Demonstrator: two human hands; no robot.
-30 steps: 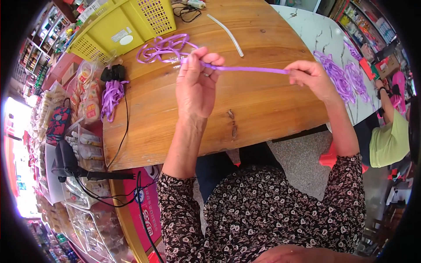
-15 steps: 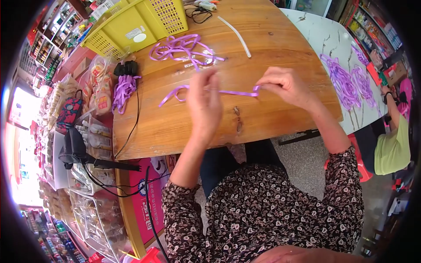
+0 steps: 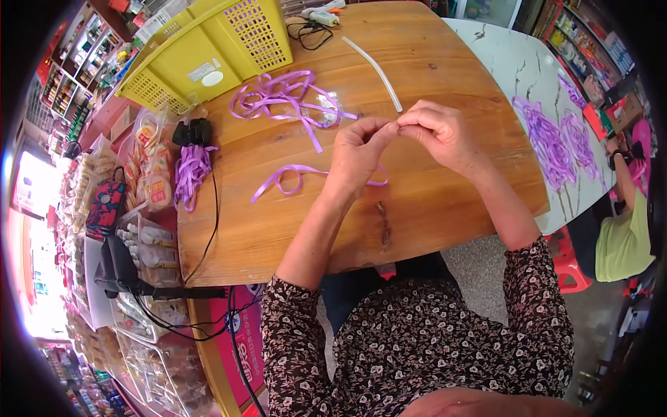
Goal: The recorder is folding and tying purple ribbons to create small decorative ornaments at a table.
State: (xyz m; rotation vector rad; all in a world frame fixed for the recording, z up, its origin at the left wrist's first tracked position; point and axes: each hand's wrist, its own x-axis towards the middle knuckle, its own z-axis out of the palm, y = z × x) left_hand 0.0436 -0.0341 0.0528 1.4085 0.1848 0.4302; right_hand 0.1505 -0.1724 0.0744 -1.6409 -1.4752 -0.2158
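Note:
My left hand [image 3: 359, 151] and my right hand [image 3: 442, 135] meet fingertip to fingertip above the wooden table, both closed in a pinch. Between them is the end of a narrow purple ribbon [image 3: 292, 182], mostly covered by the fingers. Its loose tail curls across the tabletop to the left, passes behind my left hand and shows again as a small loop under the wrist. Beyond my left hand lies a looped heap of the same purple ribbon [image 3: 267, 97]. A translucent glue stick [image 3: 375, 73] rests on the wood just past my fingertips.
A yellow plastic basket [image 3: 215, 59] stands at the far left, near a glue gun [image 3: 323, 17] with a black cord. Bundled ribbon [image 3: 191, 174] hangs at the table's left edge, beside packaged snacks [image 3: 149, 163]. More ribbon [image 3: 545, 142] covers a white marbled table, where another person [image 3: 622, 229] sits.
My left hand has come right and closed, meeting my right hand. The right hand has shifted slightly left, and the ribbon between them is no longer stretched out along the table.

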